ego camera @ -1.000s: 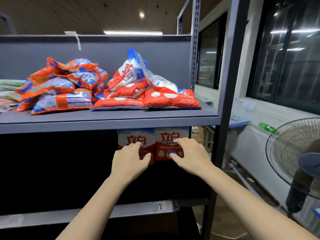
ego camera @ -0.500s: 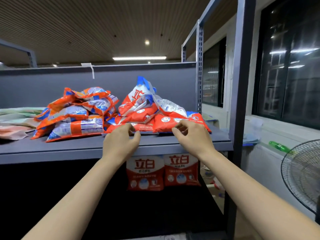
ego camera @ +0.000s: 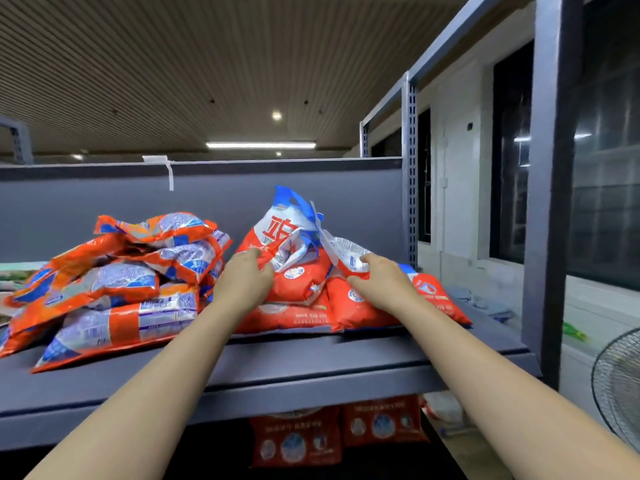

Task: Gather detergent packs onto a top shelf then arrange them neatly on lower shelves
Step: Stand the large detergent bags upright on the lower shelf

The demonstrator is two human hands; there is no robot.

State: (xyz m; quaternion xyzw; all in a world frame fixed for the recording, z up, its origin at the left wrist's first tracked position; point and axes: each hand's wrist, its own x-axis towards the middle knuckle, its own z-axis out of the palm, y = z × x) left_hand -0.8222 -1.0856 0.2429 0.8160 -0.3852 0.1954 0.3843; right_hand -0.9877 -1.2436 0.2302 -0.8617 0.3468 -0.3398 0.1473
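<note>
On the grey top shelf [ego camera: 311,365] lie two heaps of detergent packs. The left heap [ego camera: 114,282] is orange and blue. The right heap [ego camera: 301,282] is red and white, with one pack standing tilted on top. My left hand [ego camera: 244,282] grips a red pack at the left side of the right heap. My right hand [ego camera: 384,282] grips a white and red pack [ego camera: 349,254] on its right side. Two red packs [ego camera: 339,431] stand upright side by side on the lower shelf, partly hidden by the top shelf's edge.
A grey back panel [ego camera: 207,209] closes the shelf behind the heaps. A dark upright post [ego camera: 550,188] stands at the right front corner. A fan [ego camera: 620,386] stands low at the far right, beside dark windows. Flat greenish packs [ego camera: 14,275] lie at the far left.
Both hands left the two upright packs on the lower shelf, rose over the top shelf's edge and took hold of packs in the red heap. The view tilted upward.
</note>
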